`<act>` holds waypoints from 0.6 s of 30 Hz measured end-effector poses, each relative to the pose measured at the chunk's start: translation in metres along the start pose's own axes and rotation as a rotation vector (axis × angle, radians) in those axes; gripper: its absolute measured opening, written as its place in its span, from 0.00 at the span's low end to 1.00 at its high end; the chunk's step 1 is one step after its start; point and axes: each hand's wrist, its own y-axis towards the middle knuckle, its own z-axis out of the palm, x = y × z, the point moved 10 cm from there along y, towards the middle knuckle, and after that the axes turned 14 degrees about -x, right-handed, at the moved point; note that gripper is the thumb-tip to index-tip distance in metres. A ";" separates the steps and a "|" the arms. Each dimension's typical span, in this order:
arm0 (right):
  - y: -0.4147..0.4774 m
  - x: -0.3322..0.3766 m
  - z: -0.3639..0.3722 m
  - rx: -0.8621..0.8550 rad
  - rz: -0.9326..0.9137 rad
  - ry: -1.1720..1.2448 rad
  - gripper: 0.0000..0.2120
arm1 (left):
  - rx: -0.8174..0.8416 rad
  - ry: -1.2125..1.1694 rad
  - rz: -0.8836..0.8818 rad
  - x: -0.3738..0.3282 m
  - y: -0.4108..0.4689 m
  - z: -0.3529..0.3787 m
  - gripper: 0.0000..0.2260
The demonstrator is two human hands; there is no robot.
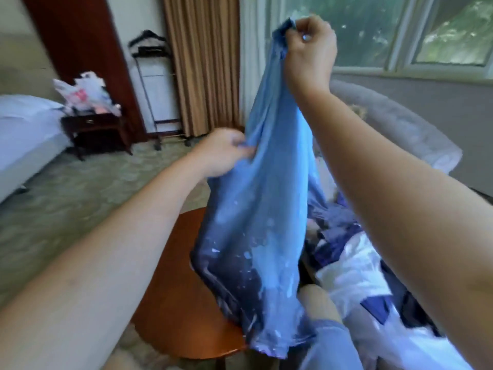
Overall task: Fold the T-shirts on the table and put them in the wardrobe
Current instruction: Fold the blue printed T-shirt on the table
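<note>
Round wooden table (170, 303) sits at 6 o'clock, its curved edge bare on the 9 o'clock side, with open carpet (80, 188) beyond it out to 10. The table's 3 o'clock side is crowded with a heap of other clothes (354, 265), white and dark blue, running under the right forearm. A pale armchair (400, 124) is behind the heap at 2, below the window (400, 28). Bed (24, 129) at 9, with a dark nightstand (98, 129) beside it carrying plastic bags (85, 92). Valet stand (154, 84) and tan curtain (202, 62) at 11 to 12. The blue T-shirt (261, 196) hangs mid-frame, clear of the table at the top, its dark speckled lower end draped down to the tabletop (contact point blurred). Right hand (309, 46) is raised at 1 o'clock, fingers curled tight, pinching the shirt's top edge. Left hand (224, 153) is lower, near centre, fingers closed on a bunch of fabric at the shirt's side.
</note>
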 end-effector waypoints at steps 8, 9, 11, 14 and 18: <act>-0.203 -0.106 0.100 0.803 0.221 -0.219 0.14 | 0.046 0.216 -0.598 0.211 -0.073 -0.059 0.07; -0.247 -0.120 0.095 0.963 0.250 -0.292 0.06 | 0.003 0.205 -0.648 0.232 -0.078 -0.059 0.07; -0.334 -0.148 0.070 1.256 0.260 -0.446 0.03 | -0.093 0.241 -0.683 0.265 -0.082 -0.058 0.03; -0.425 -0.177 0.018 1.442 0.283 -0.485 0.10 | -0.237 0.382 -0.661 0.306 -0.088 -0.060 0.04; -0.505 -0.194 -0.028 1.679 0.197 -0.434 0.19 | -0.037 0.429 -0.536 0.329 -0.113 -0.012 0.07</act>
